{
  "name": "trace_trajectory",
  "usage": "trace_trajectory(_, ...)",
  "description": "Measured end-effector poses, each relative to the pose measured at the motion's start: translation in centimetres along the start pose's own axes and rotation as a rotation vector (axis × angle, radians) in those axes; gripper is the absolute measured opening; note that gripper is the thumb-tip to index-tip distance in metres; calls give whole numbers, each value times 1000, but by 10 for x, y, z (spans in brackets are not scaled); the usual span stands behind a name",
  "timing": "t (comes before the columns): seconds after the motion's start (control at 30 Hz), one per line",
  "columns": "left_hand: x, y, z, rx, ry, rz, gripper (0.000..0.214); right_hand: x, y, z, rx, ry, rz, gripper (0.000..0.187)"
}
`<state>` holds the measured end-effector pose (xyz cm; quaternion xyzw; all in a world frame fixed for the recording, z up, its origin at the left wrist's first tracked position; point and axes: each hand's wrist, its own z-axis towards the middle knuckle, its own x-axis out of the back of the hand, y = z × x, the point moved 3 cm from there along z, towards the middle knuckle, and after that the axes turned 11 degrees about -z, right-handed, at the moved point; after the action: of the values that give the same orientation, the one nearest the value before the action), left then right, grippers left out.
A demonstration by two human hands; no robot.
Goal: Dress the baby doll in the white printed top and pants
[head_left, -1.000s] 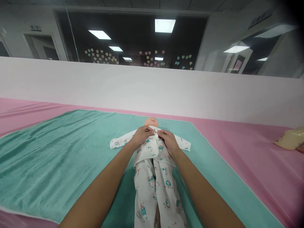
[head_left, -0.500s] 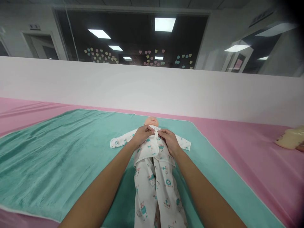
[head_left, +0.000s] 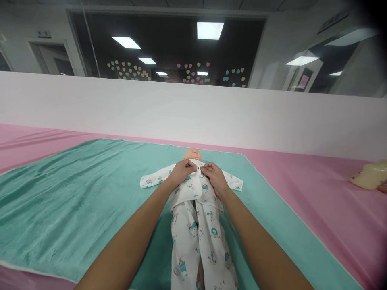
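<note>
A baby doll point(head_left: 192, 154) lies on its back on a teal blanket point(head_left: 75, 201), head away from me. It wears a white printed suit point(head_left: 196, 237) with small teal and pink pictures, sleeves spread to both sides. My left hand point(head_left: 180, 172) pinches the left edge of the suit's front at the chest, just under the doll's chin. My right hand point(head_left: 214, 175) pinches the right edge of the same opening. The fingertips of both hands nearly meet over the collar. Both forearms reach in from the bottom of the view.
The blanket lies on a pink sheet point(head_left: 326, 209) that covers the whole surface. A white partition point(head_left: 193, 112) runs along the far side, with a dark window above it. A pale yellow object point(head_left: 370, 176) rests at the right edge.
</note>
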<state>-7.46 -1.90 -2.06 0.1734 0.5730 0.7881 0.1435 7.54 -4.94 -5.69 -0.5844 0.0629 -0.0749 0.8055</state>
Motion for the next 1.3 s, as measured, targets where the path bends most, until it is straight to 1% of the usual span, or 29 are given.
trace_trajectory(0.17,0,-1,0,-6,8,10,15,0,2,1,47,-12,-46,20)
trace_trajectory(0.4,0,-4,4,-68,8,61,15,0,2,2,83,10,-139,24)
trace_trajectory(0.57,0,-6,6,-97,-4,145,16,-2,-1,3,114,28,-245,22)
trace_trajectory(0.77,-2,0,3,-90,-7,238,22,-6,-10,0,178,62,-368,20)
trace_trajectory(0.87,-3,1,4,-90,12,259,17,-7,-11,-1,188,84,-422,19)
trace_trajectory(0.97,-3,-1,5,-106,11,234,14,-9,-11,-1,184,66,-427,21)
trace_trajectory(1.13,-1,-3,5,-130,-1,208,18,-8,-12,-3,177,38,-409,22)
trace_trajectory(1.3,0,-6,5,-107,16,186,16,-7,-12,-4,172,30,-392,23)
